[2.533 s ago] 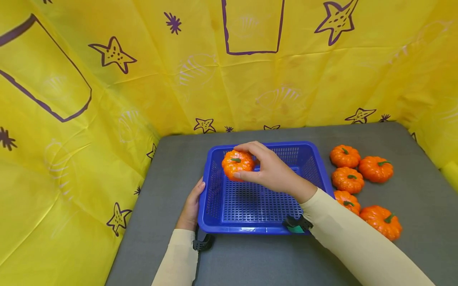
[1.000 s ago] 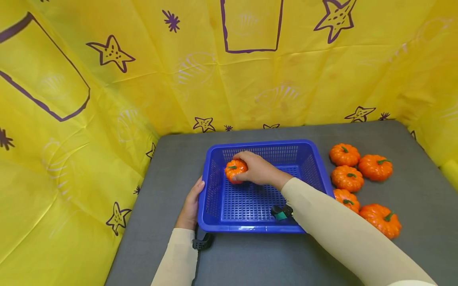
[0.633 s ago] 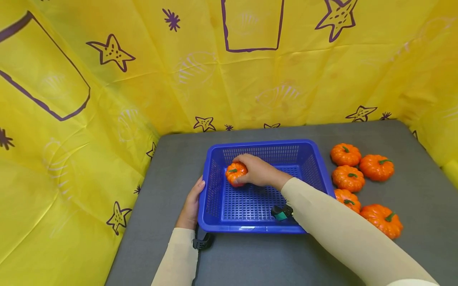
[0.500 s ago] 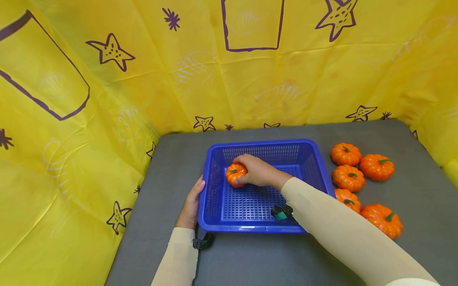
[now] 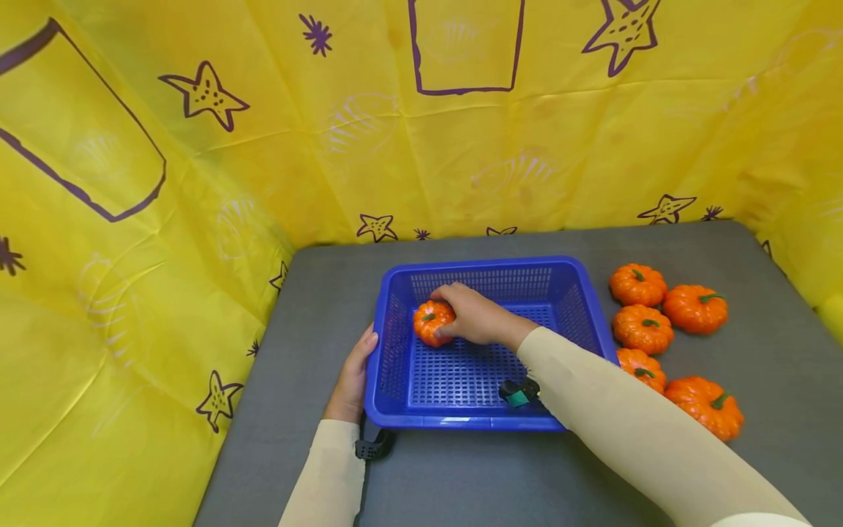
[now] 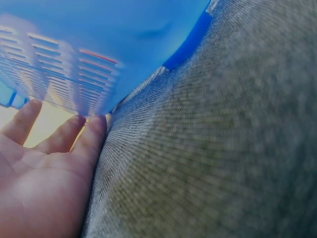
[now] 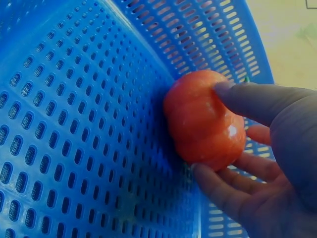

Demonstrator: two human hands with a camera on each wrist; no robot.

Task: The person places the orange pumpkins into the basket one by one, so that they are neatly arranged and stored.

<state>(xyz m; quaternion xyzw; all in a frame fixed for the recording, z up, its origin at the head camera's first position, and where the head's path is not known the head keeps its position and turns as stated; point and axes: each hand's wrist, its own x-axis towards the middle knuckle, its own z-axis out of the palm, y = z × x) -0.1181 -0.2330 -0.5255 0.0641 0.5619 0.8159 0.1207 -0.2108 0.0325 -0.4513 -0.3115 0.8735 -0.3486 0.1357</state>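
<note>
A small orange pumpkin (image 5: 431,324) with a green stem is at the left end of the blue plastic basket (image 5: 461,422). My right hand (image 5: 477,315) holds it from the right, thumb on the near side and fingers around the far side. In the right wrist view the pumpkin (image 7: 200,121) is low beside the slotted wall, close over the basket floor. My left hand (image 5: 350,377) rests against the outside of the basket's left wall. Its fingers (image 6: 96,129) extend, nearly straight, along that wall near the cloth in the left wrist view.
Several more orange pumpkins (image 5: 642,329) lie on the grey table (image 5: 316,307) just right of the basket, partly behind the right sleeve (image 5: 626,410). Yellow patterned cloth (image 5: 448,161) hangs behind the table and at both sides.
Since the oldest frame, my right hand has lowered the pumpkin into the left part of the basket. Over the last half second it barely shifts. My left hand stays at the basket's side.
</note>
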